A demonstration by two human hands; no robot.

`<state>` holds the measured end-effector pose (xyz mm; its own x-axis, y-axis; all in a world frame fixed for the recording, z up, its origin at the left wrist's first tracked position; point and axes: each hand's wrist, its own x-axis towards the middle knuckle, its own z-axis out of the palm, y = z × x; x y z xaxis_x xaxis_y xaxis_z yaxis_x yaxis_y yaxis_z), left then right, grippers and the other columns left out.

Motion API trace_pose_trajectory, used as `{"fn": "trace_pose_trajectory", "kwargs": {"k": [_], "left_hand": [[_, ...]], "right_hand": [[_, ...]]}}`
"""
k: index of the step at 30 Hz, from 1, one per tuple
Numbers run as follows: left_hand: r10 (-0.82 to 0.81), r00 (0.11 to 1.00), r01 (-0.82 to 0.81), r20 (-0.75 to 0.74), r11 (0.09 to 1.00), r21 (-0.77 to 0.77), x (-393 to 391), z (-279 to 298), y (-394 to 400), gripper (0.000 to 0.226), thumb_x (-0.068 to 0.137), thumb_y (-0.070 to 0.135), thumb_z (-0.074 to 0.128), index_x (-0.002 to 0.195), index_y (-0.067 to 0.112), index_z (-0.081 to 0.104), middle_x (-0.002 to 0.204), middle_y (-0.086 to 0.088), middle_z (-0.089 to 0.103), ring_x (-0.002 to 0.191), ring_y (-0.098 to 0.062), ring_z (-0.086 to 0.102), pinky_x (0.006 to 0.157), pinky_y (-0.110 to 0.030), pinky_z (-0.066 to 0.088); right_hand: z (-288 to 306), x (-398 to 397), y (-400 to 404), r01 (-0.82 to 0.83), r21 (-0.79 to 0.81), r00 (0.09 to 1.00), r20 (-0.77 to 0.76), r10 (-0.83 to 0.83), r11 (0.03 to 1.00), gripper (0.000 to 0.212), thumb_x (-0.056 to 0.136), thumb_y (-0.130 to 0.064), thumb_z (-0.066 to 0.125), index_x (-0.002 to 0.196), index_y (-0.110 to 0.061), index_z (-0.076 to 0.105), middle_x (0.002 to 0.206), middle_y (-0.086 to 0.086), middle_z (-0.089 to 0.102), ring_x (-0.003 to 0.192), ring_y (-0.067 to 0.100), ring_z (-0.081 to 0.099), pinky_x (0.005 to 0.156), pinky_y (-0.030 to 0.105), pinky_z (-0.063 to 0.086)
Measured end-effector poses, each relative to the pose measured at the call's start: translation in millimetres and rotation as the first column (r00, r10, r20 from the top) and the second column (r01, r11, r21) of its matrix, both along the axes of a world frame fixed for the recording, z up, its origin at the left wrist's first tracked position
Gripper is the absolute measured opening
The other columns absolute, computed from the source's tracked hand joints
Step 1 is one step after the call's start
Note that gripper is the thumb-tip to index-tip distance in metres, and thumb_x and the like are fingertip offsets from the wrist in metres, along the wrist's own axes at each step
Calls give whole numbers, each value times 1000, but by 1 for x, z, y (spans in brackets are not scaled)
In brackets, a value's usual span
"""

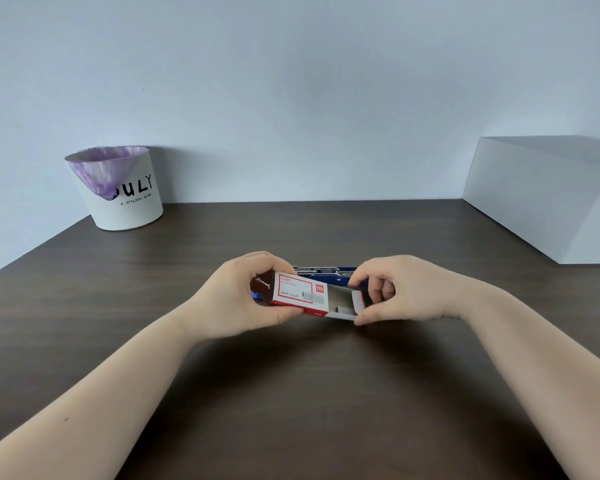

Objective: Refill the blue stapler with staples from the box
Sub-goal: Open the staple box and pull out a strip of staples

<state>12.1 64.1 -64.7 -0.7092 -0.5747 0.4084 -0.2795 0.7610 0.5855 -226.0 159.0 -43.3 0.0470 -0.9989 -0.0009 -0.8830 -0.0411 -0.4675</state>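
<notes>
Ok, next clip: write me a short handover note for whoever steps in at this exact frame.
Left hand grips the staple box sleeve. Right hand pinches the inner tray, which is slid partway out to the right; some staples show inside.
Blue stapler lies on the table just behind the box, mostly hidden; metal shows on top.
Done: box opened.
Left: take out a strip, load the stapler, close it.

I see a dark wood-grain table [291, 393] running back to a pale wall [291, 81]. At its far left corner stands a white bin [125, 202] with black lettering and a purple liner [101, 168]. A white box [541, 199] sits at the far right.
</notes>
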Motion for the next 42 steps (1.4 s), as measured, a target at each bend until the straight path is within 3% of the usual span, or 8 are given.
{"fn": "trace_pose_trajectory", "kwargs": {"k": [3,6,19,26,30,36,39,42], "left_hand": [[4,999,-5,34,1000,13,0,-3,-2,41,59,49,74,95,31,63,94,10,70,87,-8,65,76,-30,57],[6,999,-6,47,1000,0,1,-4,-4,42,59,50,73,95,30,64,95,11,69,88,-7,64,76,-27,55],[8,993,-4,114,999,-37,0,-8,-7,47,58,55,69,96,27,65,93,11,69,85,-9,63,75,-30,54],[12,989,-7,149,999,-33,0,-8,-6,51,57,58,68,97,26,66,93,14,68,87,-5,62,74,-22,53],[15,987,-8,162,999,-41,0,-8,-7,50,57,59,67,97,28,66,93,15,68,88,-5,60,72,-19,51],[29,982,-16,188,997,-70,1,-6,-5,51,56,61,65,96,29,66,87,21,64,85,5,56,68,-4,40],[35,980,-17,198,996,-93,1,-5,-4,51,57,61,66,97,29,67,87,22,62,83,5,55,68,-4,39],[46,980,-27,192,994,-104,1,-6,-5,47,58,58,71,97,31,68,94,14,58,82,-4,56,70,-10,43]], "right_hand": [[5,4,1,-8,-105,999,30,12,994,25,76,-37,73,99,-29,66,73,-7,60,59,6,48,58,13,41],[6,9,2,-81,-99,997,-22,79,992,14,80,-27,71,93,-24,71,75,-3,63,57,5,45,58,12,41],[1,22,-2,-172,-28,950,-269,158,985,17,77,-18,62,91,-19,72,71,-12,51,61,1,47,57,10,33],[-2,16,-4,-53,-171,998,-35,48,984,11,72,-15,68,81,-19,63,79,-9,52,63,6,47,62,17,40],[-2,15,-4,-61,-196,997,-54,51,979,6,80,-22,66,82,-23,61,81,-10,54,67,7,51,63,17,41],[2,15,-1,44,-178,997,65,-33,983,10,81,-17,66,84,-25,62,79,-7,67,61,2,58,59,7,46],[13,8,5,116,-67,970,223,-98,991,9,82,-8,65,88,-15,65,73,2,69,46,4,59,50,15,49],[17,1,9,114,25,957,266,-116,993,7,83,-6,65,89,-9,65,78,14,73,55,11,70,53,21,56]]}}
